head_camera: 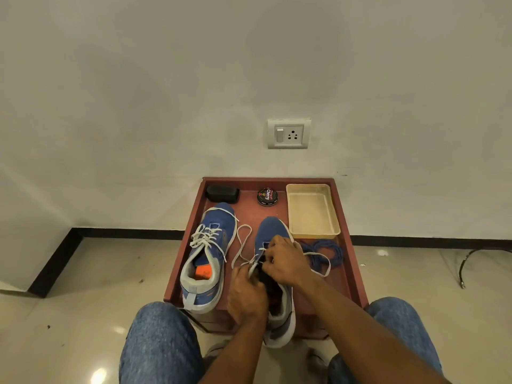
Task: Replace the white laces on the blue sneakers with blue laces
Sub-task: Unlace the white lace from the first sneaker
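Pinching the white lace [250, 266], the fingers [270, 252] of the right hand [285, 263] curl tight over the eyelets of the right-hand sneaker [273, 231], while the left hand [246, 295] grips the same lace lower down, near the tongue. That shoe sits at the near edge of the red counter [347, 261], its heel hanging past the rim. Loose loops of lace trail out on both sides of it. I reckon a hard tug could drag the shoe off the edge, or snag a loop and jam the lace in an eyelet. One loop lies across the blue laces [322, 252] coiled just beside the shoe, so pulling may sweep that bundle along and tangle it. The other sneaker [206, 259], fully laced in white, stands to the left. Behind are a cream tray [311, 210], a polish tin [267, 196] and a black brush [221, 194].
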